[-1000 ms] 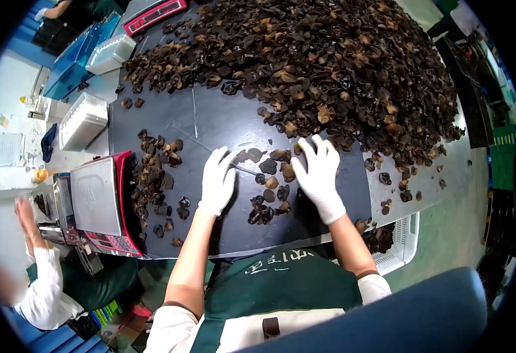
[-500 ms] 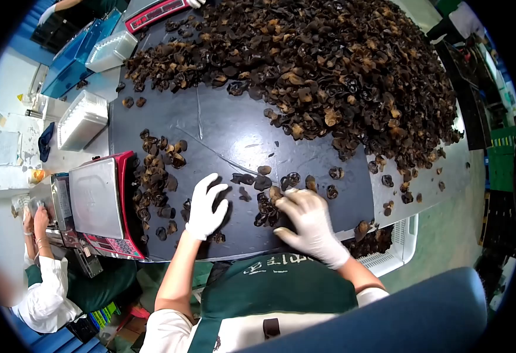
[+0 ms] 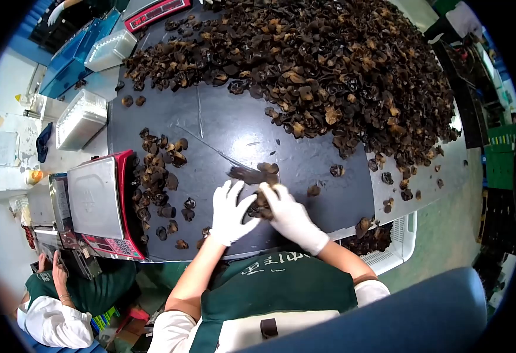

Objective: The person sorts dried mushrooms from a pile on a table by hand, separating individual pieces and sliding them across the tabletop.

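White gloves cover both of my hands. My left hand (image 3: 231, 214) is on the dark mat (image 3: 211, 129) with its fingers spread, its thumb side near a small cluster of brown-black fungus pieces (image 3: 262, 210). My right hand (image 3: 293, 219) touches the other side of that cluster, its fingers bent over the pieces. Just beyond my hands, dark pieces (image 3: 249, 175) look smeared by motion. A large heap of the same fungus (image 3: 340, 76) covers the far and right part of the table. A smaller group (image 3: 152, 170) lies to the left.
At left stands a red scale (image 3: 96, 200) with a metal plate. Stacked clear trays (image 3: 82, 120) are behind it, and another red scale (image 3: 155, 15) is at the far edge. A white basket (image 3: 408, 235) sits below the right edge. A co-worker's hands (image 3: 57, 267) show at lower left.
My hands have come closer together around the small cluster. Over the last second my right hand moved toward me and inward. Loose pieces shifted, and the co-worker's hands moved lower.
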A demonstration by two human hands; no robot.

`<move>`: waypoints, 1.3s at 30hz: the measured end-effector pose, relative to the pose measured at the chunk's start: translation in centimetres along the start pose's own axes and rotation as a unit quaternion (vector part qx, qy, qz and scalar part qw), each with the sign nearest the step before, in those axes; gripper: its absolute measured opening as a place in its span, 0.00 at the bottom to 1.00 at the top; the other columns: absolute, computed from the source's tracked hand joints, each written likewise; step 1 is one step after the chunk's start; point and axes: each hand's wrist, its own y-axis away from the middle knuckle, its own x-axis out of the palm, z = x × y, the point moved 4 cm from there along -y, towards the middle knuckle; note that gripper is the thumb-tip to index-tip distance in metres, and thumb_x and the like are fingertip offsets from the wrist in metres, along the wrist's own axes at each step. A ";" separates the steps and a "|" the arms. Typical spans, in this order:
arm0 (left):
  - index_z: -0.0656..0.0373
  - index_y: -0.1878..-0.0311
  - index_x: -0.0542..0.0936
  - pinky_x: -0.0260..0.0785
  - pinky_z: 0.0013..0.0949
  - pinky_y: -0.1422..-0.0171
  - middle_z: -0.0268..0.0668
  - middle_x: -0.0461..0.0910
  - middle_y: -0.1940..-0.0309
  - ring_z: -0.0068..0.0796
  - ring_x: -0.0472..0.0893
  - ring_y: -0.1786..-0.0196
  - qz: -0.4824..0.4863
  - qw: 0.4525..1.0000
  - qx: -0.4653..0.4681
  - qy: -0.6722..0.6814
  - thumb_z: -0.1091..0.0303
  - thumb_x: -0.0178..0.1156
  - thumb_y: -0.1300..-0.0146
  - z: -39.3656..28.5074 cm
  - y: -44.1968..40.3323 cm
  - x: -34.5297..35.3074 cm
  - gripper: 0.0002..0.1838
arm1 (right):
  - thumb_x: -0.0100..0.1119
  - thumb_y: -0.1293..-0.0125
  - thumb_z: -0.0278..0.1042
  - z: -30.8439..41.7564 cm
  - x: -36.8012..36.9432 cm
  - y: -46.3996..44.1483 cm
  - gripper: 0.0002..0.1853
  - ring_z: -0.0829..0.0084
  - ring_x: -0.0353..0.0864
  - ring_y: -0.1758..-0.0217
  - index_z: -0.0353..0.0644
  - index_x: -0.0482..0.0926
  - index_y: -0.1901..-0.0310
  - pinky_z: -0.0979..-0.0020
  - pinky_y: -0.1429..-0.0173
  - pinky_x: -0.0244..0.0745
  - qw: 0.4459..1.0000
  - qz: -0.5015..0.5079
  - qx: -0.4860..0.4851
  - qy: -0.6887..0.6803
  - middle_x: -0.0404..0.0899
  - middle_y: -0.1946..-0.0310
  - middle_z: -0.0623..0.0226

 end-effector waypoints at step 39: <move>0.60 0.42 0.80 0.58 0.58 0.25 0.49 0.77 0.41 0.50 0.72 0.32 -0.009 0.997 0.059 0.051 0.66 0.58 0.38 -5.2 -2.3 6.4 0.21 | 0.62 0.45 0.24 1.9 -3.7 -10.3 0.07 0.56 0.82 0.60 0.41 0.80 0.63 0.62 0.53 0.78 0.975 -0.147 -0.149 -0.077 0.81 0.66 0.60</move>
